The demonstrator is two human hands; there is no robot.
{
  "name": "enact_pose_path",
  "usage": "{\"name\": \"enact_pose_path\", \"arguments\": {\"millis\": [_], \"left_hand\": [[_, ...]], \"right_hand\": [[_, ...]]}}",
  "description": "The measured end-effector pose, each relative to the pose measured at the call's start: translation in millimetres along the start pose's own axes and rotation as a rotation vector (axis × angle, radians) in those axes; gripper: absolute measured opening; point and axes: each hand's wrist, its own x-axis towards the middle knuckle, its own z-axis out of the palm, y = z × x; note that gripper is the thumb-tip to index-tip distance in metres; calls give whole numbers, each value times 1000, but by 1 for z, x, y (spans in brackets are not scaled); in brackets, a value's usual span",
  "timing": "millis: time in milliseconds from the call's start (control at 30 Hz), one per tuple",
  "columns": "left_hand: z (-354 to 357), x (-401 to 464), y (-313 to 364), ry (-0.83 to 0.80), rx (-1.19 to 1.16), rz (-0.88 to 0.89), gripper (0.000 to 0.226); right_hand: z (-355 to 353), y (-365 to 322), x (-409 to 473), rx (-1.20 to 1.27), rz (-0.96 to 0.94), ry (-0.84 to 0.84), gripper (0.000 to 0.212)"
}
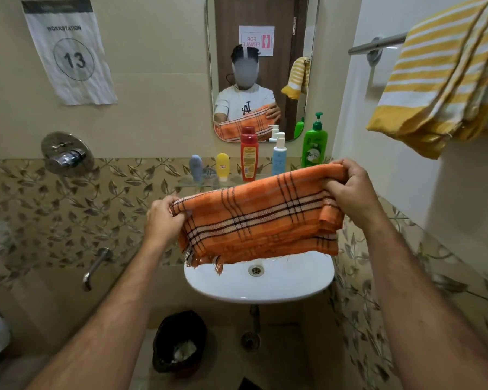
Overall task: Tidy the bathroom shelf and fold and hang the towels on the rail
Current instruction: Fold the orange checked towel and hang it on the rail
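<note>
A folded orange plaid towel (257,220) is stretched in the air above the white sink (259,288). My left hand (164,218) grips its left end and my right hand (347,187) grips its upper right corner, a little higher. A yellow and white striped towel (445,77) hangs over the metal rail (378,46) on the right wall. Behind the orange towel, the glass shelf (192,184) carries a grey-blue tube (195,167), a yellow tube (222,166), a red bottle (249,156), a white and blue pump bottle (279,157) and a green pump bottle (314,144).
A mirror (262,66) above the shelf reflects a person holding the towel. A shower mixer (66,154) and a spout (95,267) are on the left wall. A black bin (179,342) stands on the floor under the sink. A paper sign (69,52) is on the wall.
</note>
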Motion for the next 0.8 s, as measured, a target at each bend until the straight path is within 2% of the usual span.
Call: {"name": "enact_pose_path", "arguments": {"millis": [133, 200, 267, 367, 400, 500, 567, 633, 700, 733, 800], "left_hand": [[20, -11, -19, -93, 47, -98, 20], [36, -18, -23, -135, 91, -126, 36], [50, -27, -17, -196, 40, -79, 52], [62, -47, 18, -337, -438, 4, 33], [63, -58, 35, -418, -601, -2, 34], [71, -81, 69, -682, -993, -80, 72], [78, -92, 83, -802, -1141, -71, 94], [85, -98, 89, -832, -1167, -19, 116], [92, -97, 92, -806, -1095, 104, 126], [94, -96, 93, -766, -1016, 193, 121], [98, -97, 103, -639, -865, 305, 90]], "right_hand": [[6, -18, 2, 90, 74, -139, 26], [11, -27, 5, 174, 147, -142, 35], [19, -33, 7, 279, 228, -133, 44], [35, -40, 8, 523, 371, -154, 51], [41, -40, 9, 583, 420, -155, 52], [53, -43, 9, 734, 555, -105, 46], [57, -43, 10, 808, 596, -45, 32], [58, -46, 12, 868, 635, 46, 23], [57, -49, 16, 935, 644, 157, 26], [56, -51, 17, 963, 642, 194, 26], [52, -59, 19, 1009, 634, 214, 18]]}}
